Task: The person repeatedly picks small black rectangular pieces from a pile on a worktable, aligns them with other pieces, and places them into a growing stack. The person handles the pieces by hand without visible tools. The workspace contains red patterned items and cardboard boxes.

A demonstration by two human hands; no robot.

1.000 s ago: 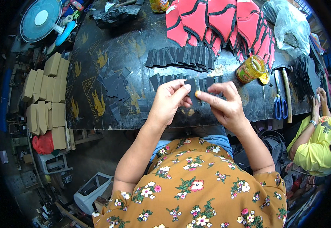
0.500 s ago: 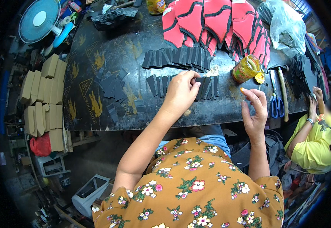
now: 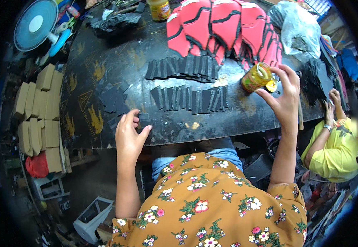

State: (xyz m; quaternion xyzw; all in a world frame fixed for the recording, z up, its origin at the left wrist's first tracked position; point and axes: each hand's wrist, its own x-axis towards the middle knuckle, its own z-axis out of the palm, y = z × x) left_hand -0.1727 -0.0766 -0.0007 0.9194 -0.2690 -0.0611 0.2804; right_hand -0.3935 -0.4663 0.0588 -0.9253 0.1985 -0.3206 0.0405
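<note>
My left hand (image 3: 130, 133) is over the table's front edge, thumb apart from its loosely curled fingers, holding nothing visible. Its fingertips are nearest a small dark piece (image 3: 143, 116) and a scattered pile of flat black pieces (image 3: 113, 98). At the glass jar (image 3: 254, 79) with a yellow-orange label, my right hand (image 3: 285, 88) is open, fingers at the rim and thumb below; whether they touch the glass I cannot tell. Between the hands lies a row of overlapping black strips (image 3: 189, 99). A second row of black strips (image 3: 182, 68) lies behind it.
Pink pieces with black edging (image 3: 228, 20) are stacked at the back, beside a clear plastic bag (image 3: 298, 31). A second jar (image 3: 159, 10) and a black plastic bag (image 3: 115, 24) stand farther back. A person in yellow (image 3: 333, 144) works at the right, near black sheets (image 3: 317, 78).
My left hand has left the strip row and moved left toward the loose pieces. My right hand has moved forward to the jar. The whole view has shifted slightly.
</note>
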